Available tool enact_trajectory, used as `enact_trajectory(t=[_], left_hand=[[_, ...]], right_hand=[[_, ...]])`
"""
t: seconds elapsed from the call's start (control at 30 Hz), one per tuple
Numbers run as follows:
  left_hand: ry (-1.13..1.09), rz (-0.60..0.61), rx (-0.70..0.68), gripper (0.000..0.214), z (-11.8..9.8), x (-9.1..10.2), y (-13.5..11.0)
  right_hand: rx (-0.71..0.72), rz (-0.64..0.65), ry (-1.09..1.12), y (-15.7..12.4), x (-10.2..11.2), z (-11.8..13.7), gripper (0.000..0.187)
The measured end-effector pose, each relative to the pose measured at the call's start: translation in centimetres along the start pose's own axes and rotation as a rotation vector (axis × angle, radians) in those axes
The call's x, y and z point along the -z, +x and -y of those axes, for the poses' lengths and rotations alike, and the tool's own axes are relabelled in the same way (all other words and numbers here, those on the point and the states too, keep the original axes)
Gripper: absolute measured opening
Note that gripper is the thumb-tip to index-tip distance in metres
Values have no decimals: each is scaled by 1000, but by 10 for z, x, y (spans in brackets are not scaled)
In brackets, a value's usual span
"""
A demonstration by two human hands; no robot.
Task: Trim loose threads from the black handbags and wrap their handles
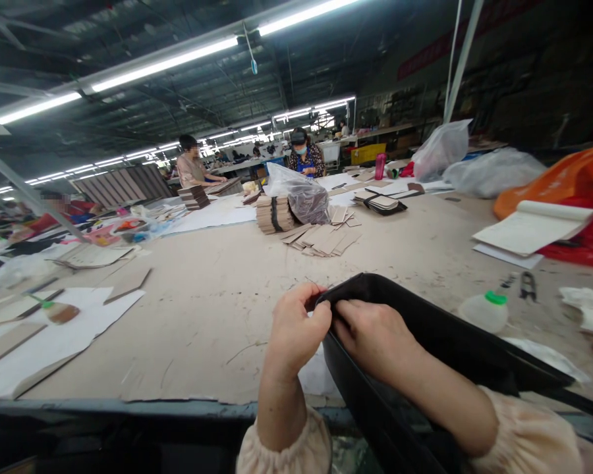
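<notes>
and here we are at the near edge of the surface [202, 289], both hands busy on one black bag-like piece [454, 342]. the step in hand looks like work on the rim at its far corner, perhaps shaping or lining up the edge, though the exact job is hard to call from here. the left hand [294, 326] has a narrow pinch on that corner from outside, thumb and fingers closed on the rim. the right hand [378, 332] is in through the gap, fingers curled against the inner side of the near wall; whether they grip the material or only press it, i can't make out, the tips are hidden.

what does the move call for? in my judgement, a steady left pinch while the right fingers work from within, with no slack in the edge.

now the placing: the black piece spreads from the left fingertips out to the right, one side running beyond the right forearm, the other dropping below it toward the person. right by its far side, a green-capped bottle [484, 312] and some snips [528, 287], both apart from the hands.
</notes>
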State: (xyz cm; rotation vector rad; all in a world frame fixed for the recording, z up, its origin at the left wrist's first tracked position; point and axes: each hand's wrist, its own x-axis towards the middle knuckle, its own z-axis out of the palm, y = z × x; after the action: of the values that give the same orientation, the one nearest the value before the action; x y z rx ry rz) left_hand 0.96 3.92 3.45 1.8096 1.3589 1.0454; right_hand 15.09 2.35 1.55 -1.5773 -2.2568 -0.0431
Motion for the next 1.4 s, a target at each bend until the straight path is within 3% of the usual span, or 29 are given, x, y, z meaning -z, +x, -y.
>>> enact_trajectory(t=[0.2,0.47,0.67,1.23,1.33,1.4], left_hand=[[-4,6,4,22,5,-1,0],[-37,22,23,16,1,-1,0],[-5,-43,38,18,-2,-2,-1],[6,-66,37,14,0,1,-1],[8,-77,45,14,0,0,0],[5,-77,44,14,-1,0,1]], right_hand=[[-166,71,-108,-3,5,-2,37],[-103,108,-60,10,-4,-12,17],[-91,97,-70,8,-1,-12,16],[-83,112,-130,5,4,-11,16],[-63,54,-115,1,15,-12,24],[-38,-76,-53,1,25,-13,24]])
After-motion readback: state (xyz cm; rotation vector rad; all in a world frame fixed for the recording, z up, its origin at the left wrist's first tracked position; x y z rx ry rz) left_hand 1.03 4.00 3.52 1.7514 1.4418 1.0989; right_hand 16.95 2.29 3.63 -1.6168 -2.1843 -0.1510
